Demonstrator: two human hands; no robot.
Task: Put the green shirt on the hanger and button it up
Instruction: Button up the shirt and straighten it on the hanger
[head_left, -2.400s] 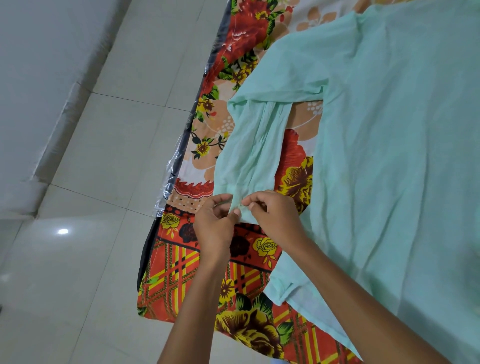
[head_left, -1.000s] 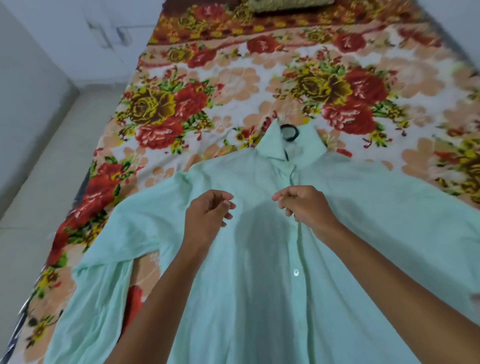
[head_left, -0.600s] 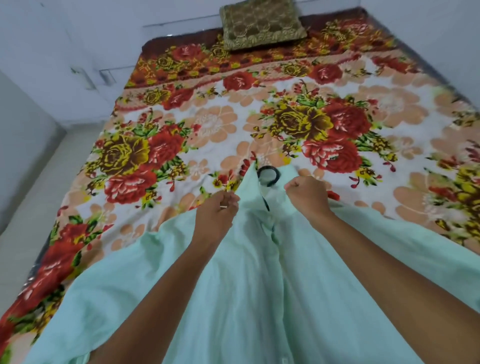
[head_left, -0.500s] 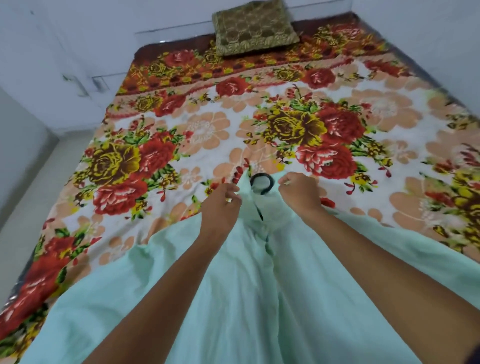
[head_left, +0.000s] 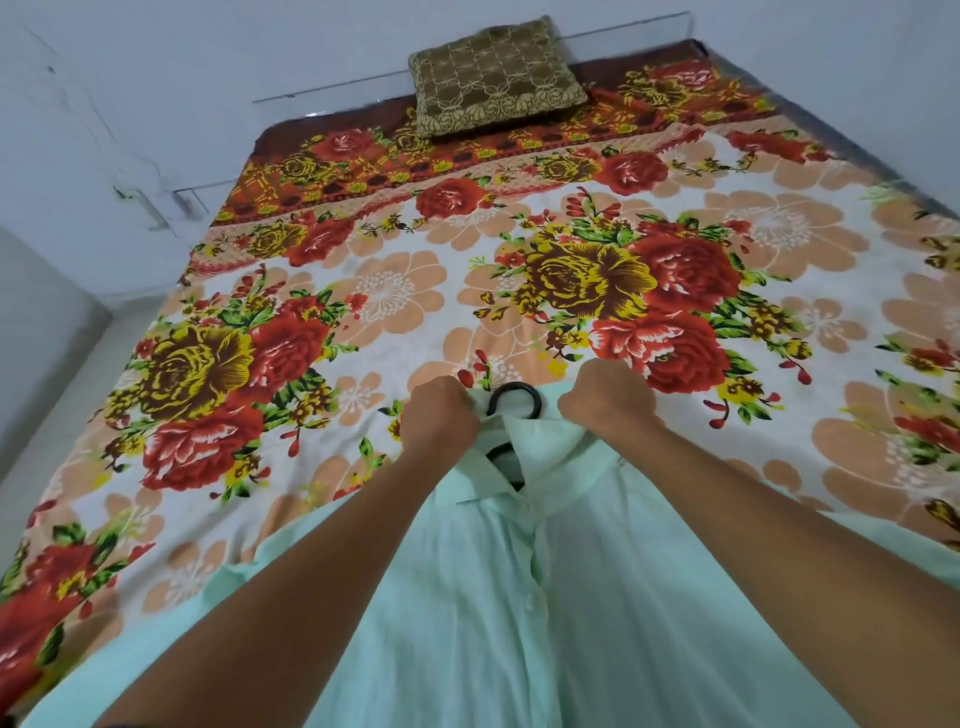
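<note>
Both hands, left hand and right hand, are gripping the green shirt collar (black hanger hook is showing between).

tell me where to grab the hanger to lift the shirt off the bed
Take the black hook of the hanger, the only part sticking out past the collar; the rest is hidden inside the green shirt. Come from the pillow side or straight above, in the gap between the left hand and right hand, which grip the collar on either side. The hook lies flat, so slipping a finger under its curve should work.
</note>
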